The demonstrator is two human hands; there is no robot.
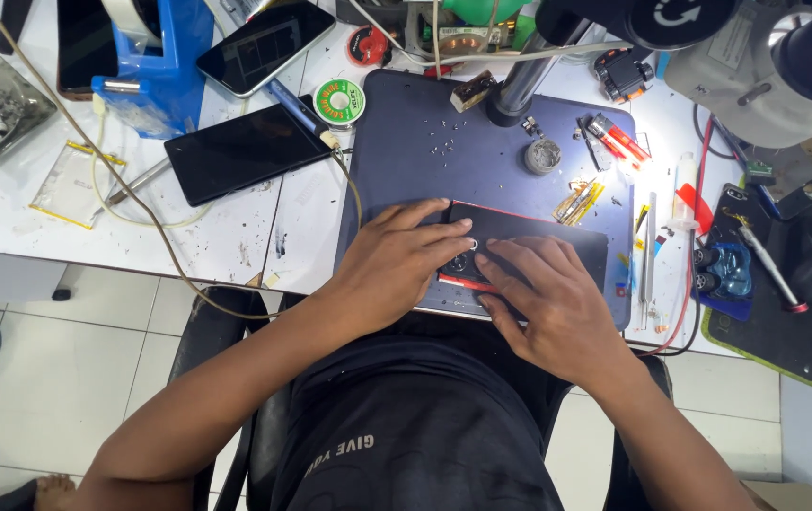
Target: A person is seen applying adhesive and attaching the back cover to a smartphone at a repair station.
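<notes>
Hands flat on black phone

Your phone is a black slab with a red edge, lying flat and back-up on the dark blue mat, near its front edge. Its camera cluster sits at the left end, partly covered.
</notes>
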